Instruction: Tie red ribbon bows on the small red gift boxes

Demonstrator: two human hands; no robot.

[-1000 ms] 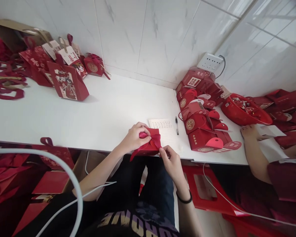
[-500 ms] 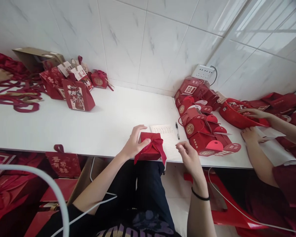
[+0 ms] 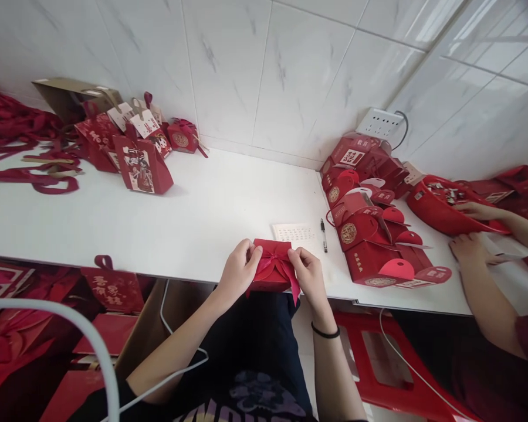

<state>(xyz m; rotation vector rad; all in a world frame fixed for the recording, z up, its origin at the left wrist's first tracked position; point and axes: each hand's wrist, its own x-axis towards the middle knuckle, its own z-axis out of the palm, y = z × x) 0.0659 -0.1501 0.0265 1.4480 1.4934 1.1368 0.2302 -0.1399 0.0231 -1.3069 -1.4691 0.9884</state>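
A small red gift box point(image 3: 268, 282) with a red ribbon bow point(image 3: 275, 262) on its top is at the table's front edge, right before my body. My left hand point(image 3: 240, 266) pinches the bow's left loop between thumb and fingers. On the other side, my right hand point(image 3: 308, 272) has its thumb and forefinger closed on the right loop. One ribbon tail hangs down over the box's front right. Behind the box lies a notepad point(image 3: 294, 232) with handwriting, partly covered by it, and a black pen point(image 3: 324, 235) is just to its right.
Several open red boxes point(image 3: 369, 246) stand in rows at right, below a white power strip point(image 3: 379, 124). Farther right, a co-worker's hands point(image 3: 470, 249) are by a red basin point(image 3: 444, 208). Finished-looking gift boxes point(image 3: 143, 167) and loose ribbons point(image 3: 48, 176) are at left.
My right hand has come left from beside the box to the bow and closed on it. My left hand has shifted from the box's side to a pinch on the bow.
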